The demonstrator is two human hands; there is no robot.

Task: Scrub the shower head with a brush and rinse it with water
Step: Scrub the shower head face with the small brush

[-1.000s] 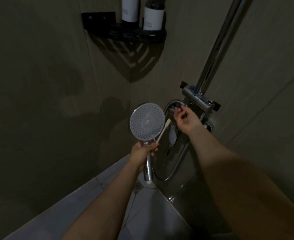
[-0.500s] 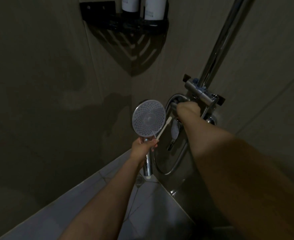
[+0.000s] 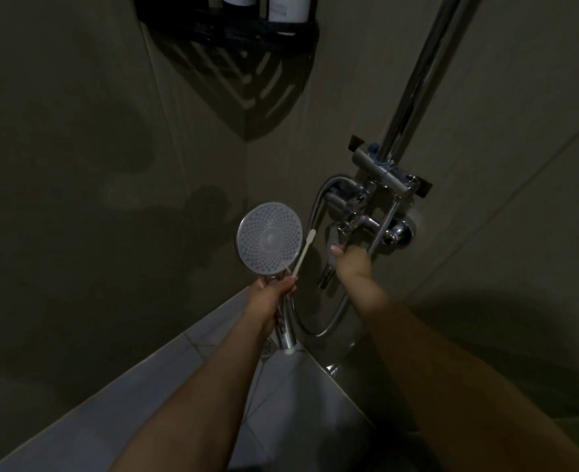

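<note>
A round chrome shower head [image 3: 270, 238] with a pale dotted face points toward me. My left hand [image 3: 274, 291] grips its handle just under the head, together with a thin white brush [image 3: 304, 252] that sticks up beside the head's right rim. My right hand [image 3: 351, 258] reaches to the chrome tap [image 3: 366, 219] on the right wall, and its fingers curl around the tap's lever below the valve. No water is seen coming from the head.
A chrome riser pipe [image 3: 414, 73] climbs the right wall above the tap. The hose [image 3: 318, 321] loops below my hands. A black corner shelf [image 3: 233, 32] with two bottles hangs at the top. Pale floor tiles [image 3: 165, 376] and a floor drain [image 3: 268, 349] lie beneath.
My right hand has dropped from the upper knob of the tap to the lever lower down. The left hand keeps holding the shower head and brush in about the same spot.
</note>
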